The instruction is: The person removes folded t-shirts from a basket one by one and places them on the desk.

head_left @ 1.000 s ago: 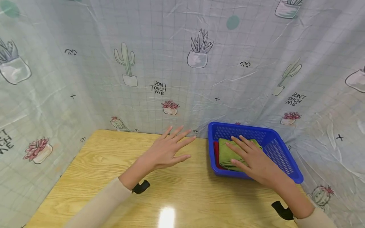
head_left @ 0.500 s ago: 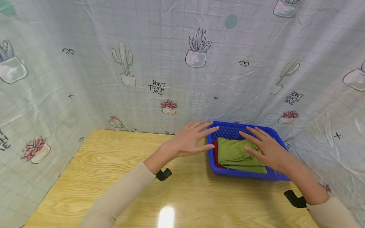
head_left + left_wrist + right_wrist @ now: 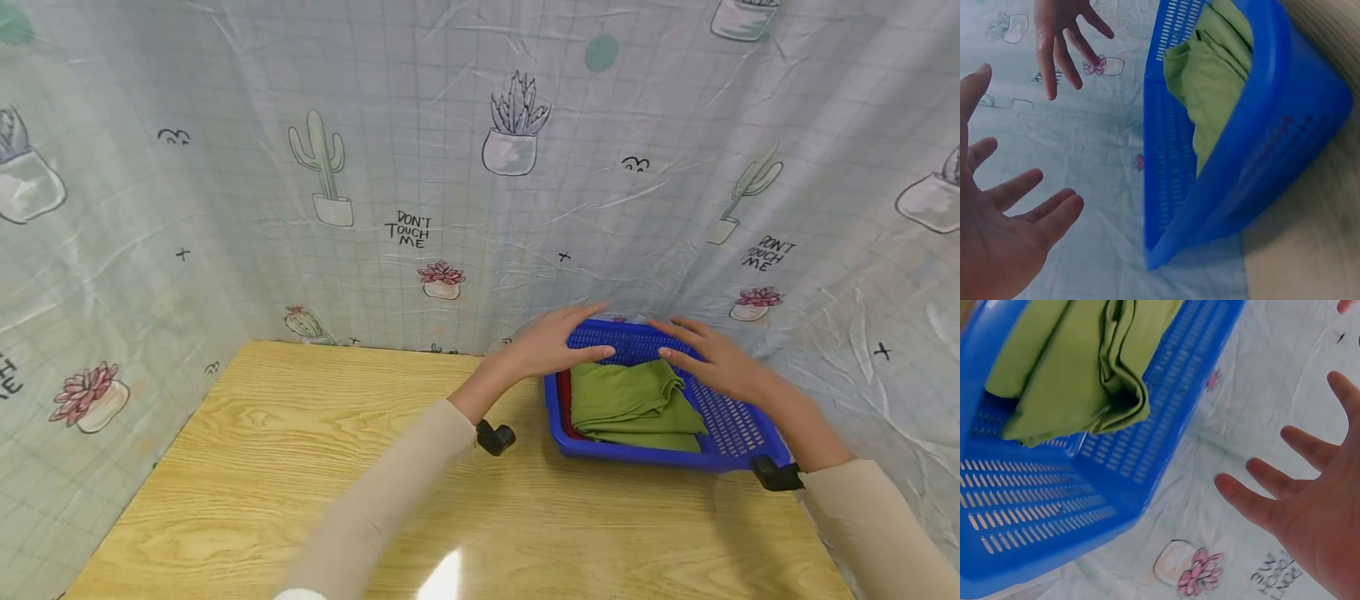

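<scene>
A blue plastic basket [image 3: 630, 456] with slotted walls stands at the table's back right. Inside it lies a folded green cloth [image 3: 630, 400], with a strip of red cloth [image 3: 566, 406] showing along the left wall. My left hand [image 3: 551, 343] hovers above the basket's back left corner, fingers spread and holding nothing. Over the right part of the basket is my right hand [image 3: 716, 362], its fingers extended and likewise holding nothing. In both wrist views the hands are apart from the green cloth [image 3: 1213, 81] and the basket [image 3: 1116, 519].
A wooden table [image 3: 300, 467] spreads to the left of and in front of the basket. Behind it and at both sides hangs a pale curtain [image 3: 420, 125] printed with potted plants. Each wrist carries a small black camera mount [image 3: 495, 437].
My left hand has moved right, from over the bare table to the basket's back left corner. My right hand has shifted right and up, uncovering more of the green cloth.
</scene>
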`<state>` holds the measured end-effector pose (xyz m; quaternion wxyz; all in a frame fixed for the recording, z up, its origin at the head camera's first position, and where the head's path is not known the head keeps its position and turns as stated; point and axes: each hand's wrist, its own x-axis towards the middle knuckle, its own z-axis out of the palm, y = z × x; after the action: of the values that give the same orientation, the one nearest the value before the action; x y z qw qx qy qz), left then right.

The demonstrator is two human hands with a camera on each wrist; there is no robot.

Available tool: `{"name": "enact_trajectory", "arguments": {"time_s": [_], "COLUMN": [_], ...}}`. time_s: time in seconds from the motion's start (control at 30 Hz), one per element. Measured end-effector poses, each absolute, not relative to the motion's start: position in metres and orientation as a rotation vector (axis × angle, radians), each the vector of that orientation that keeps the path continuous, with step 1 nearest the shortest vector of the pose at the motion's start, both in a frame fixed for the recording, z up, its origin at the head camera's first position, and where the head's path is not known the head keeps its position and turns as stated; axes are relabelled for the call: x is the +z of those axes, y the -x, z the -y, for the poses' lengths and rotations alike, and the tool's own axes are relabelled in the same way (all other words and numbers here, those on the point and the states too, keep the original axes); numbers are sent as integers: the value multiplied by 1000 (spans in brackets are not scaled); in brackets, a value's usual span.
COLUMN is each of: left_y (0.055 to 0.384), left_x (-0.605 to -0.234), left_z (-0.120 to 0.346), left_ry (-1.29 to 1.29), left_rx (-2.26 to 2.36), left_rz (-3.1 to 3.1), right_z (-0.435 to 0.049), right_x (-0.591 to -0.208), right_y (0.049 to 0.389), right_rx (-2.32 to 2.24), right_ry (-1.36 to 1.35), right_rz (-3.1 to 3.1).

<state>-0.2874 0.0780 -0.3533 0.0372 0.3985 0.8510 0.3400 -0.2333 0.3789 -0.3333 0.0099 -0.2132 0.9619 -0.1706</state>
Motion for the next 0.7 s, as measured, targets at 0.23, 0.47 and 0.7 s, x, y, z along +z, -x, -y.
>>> {"name": "enact_trajectory", "arguments": {"time_s": [0.23, 0.47, 0.7], "left_y": [298, 295, 283], "left_x": [-370, -387, -400], "left_z": [-107, -134, -161], "left_ry": [-949, -577, -175], "left_rx": [1402, 1643, 1498], "left_rz": [-2371, -2222, -2322], "right_z": [-388, -406, -425], "right_x": [-331, -349, -390], "right_y": [260, 282, 282], "right_rx": [-661, -891, -1038], "right_ry": [604, 277, -19], "right_rz": [-2845, -2540, -2255]}}
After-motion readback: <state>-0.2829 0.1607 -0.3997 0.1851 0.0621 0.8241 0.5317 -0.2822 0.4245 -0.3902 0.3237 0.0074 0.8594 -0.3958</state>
